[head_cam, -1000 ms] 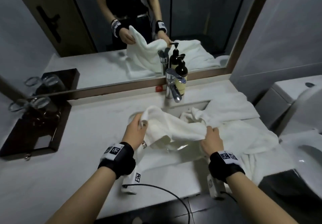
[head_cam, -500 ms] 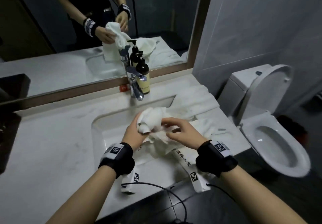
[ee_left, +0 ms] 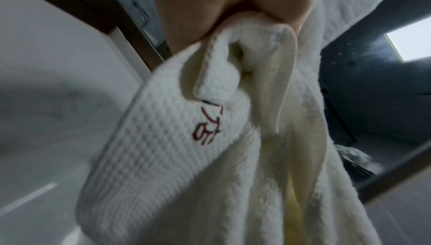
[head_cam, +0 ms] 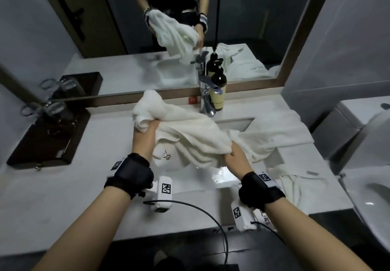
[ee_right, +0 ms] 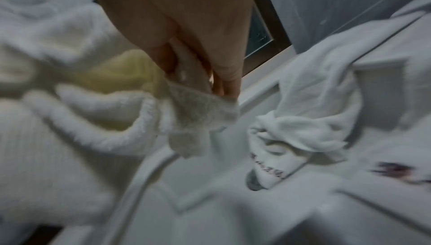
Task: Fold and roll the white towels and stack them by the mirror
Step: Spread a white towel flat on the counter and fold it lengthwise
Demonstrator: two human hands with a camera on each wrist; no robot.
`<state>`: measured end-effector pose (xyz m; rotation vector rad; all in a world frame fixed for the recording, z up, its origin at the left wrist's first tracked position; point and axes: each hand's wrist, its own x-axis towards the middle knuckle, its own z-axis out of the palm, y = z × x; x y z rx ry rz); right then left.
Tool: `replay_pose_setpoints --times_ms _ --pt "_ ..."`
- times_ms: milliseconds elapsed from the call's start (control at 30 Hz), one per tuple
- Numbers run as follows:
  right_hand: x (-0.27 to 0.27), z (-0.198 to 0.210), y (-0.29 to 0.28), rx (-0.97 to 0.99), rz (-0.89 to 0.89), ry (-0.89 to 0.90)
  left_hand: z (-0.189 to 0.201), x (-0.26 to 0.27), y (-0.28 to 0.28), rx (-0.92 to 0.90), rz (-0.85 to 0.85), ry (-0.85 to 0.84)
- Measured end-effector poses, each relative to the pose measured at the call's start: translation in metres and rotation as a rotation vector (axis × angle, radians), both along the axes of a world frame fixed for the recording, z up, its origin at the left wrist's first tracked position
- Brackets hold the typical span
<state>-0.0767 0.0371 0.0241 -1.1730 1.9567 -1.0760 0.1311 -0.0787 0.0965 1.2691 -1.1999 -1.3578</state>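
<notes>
Glassware (head_cam: 52,110) on a dark tray (head_cam: 31,146) sits well off to the left of our left hand (head_cam: 145,137), which clutches one bunched end of the white towel (head_cam: 190,135) while our right hand (head_cam: 236,156) pinches its other end, the cloth slung between both grips above the sink (head_cam: 221,178). Past our right-hand grip, more white towels (head_cam: 280,135) lie crumpled on the counter (head_cam: 52,197). We judge the job barely begun: nothing looks folded, rolled or stacked by the mirror (head_cam: 126,38) yet.

towel (head_cam: 190,135) now stretched out, hands moved apart
</notes>
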Motion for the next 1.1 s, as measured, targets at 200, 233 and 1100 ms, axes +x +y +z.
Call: replay_pose_setpoints --times_ms 200,233,1100 --pt "0.047 0.023 -0.054 -0.008 -0.005 -0.123 -0.012 0.115 -0.025 0.158 0.144 -0.172" --pt "0.056 0.023 -0.061 0.004 0.018 -0.140 -0.017 0.138 -0.029 0.184 0.159 -0.218" --pt "0.215 -0.066 -0.126 0.570 0.195 0.159 -0.133 0.317 -0.088 -0.031 -0.516 -1.381"
